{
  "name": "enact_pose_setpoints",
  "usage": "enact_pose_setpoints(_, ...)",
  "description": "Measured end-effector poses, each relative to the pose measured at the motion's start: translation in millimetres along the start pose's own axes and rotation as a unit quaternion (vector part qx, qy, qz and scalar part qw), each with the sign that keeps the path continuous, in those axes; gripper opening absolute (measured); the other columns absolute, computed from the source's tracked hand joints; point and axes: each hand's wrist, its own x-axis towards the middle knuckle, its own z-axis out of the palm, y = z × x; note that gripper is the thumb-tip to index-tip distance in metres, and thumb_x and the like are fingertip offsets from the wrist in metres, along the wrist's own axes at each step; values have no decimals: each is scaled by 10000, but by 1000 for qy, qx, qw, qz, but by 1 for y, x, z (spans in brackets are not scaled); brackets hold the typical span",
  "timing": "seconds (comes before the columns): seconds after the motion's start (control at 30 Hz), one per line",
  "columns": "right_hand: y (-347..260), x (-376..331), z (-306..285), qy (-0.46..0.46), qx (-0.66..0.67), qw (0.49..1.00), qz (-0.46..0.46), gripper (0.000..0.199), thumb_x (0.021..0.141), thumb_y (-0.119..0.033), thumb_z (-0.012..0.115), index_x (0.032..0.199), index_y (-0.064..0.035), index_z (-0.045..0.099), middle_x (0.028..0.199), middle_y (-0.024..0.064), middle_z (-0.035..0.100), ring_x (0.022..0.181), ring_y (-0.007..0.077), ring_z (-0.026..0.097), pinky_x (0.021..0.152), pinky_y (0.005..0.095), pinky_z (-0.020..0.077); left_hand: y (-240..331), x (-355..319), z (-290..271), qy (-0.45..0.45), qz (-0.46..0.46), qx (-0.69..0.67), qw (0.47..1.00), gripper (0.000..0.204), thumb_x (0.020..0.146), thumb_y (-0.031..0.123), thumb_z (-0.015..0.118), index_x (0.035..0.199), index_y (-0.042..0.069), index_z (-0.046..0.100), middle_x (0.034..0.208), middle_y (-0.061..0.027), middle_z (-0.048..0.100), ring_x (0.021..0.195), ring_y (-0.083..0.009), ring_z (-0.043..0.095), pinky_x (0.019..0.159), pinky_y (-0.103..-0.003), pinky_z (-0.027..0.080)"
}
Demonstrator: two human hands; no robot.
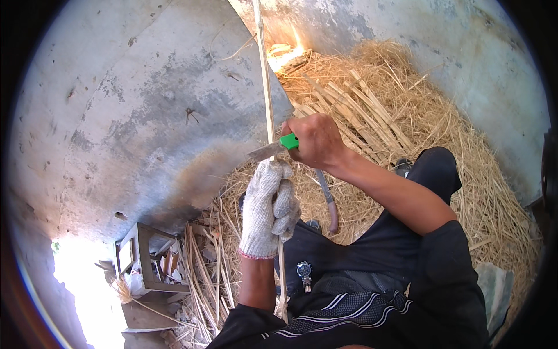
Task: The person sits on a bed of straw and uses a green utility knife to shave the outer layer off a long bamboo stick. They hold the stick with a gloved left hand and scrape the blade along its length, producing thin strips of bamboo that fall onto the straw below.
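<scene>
My left hand (267,209), in a white knitted glove, is closed round a long, thin pale strip (266,75) that looks like bamboo. The strip runs from my lap up toward the wall. Just above the glove, the knife (286,142) lies across the strip, its short flat blade touching it. My bare right hand (317,139) is closed on the knife's green handle, only the end of which shows. Between my legs a second knife (327,198), with a long blade and brown handle, lies on the shavings. A metal wristwatch (304,272) is at my lap.
Pale shavings (430,128) cover the floor ahead and to the right, with split strips (360,116) lying on them. A worn grey wall (139,110) rises close on the left. At lower left stand a wooden frame (139,256) and a pile of long strips (212,273).
</scene>
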Motion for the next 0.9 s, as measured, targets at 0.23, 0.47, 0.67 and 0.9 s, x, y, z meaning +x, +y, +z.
enact_pose_setpoints(0.23, 65, 33, -28, 26, -76, 967, 243, 367, 904, -147, 525, 544, -74, 522, 407, 13, 390, 337, 99, 331, 310, 269, 229, -31, -18, 6, -85, -75, -60, 992, 274, 1012, 347, 490, 934, 85, 506, 465, 46, 365, 264, -73, 308, 223, -225, 233)
enact_pose_setpoints(0.47, 26, 18, -19, -149, 23, 988, 29, 259, 812, -164, 576, 564, -92, 598, 428, 40, 506, 323, 156, 433, 322, 328, 354, -5, 11, -16, -194, -60, -243, 949, 361, 1064, 398, 289, 980, 114, 496, 428, 44, 334, 252, -100, 330, 219, -260, 272)
enact_pose_setpoints(0.67, -8, 10, -14, -109, -44, 989, 88, 156, 767, -162, 611, 735, -84, 743, 595, 205, 628, 582, 318, 683, 572, 391, 558, 0, 5, -12, -131, -38, -149, 979, 291, 1036, 379, 416, 930, 128, 519, 443, 47, 340, 249, -77, 270, 232, -233, 227)
enact_pose_setpoints(0.9, 26, 14, -3, -131, -128, 968, 174, 337, 870, -199, 582, 567, -52, 601, 418, 24, 463, 324, 147, 404, 329, 311, 326, -15, -10, 1, -40, -52, -66, 996, 322, 1041, 386, 400, 894, 121, 510, 431, 55, 329, 246, -76, 286, 221, -244, 226)
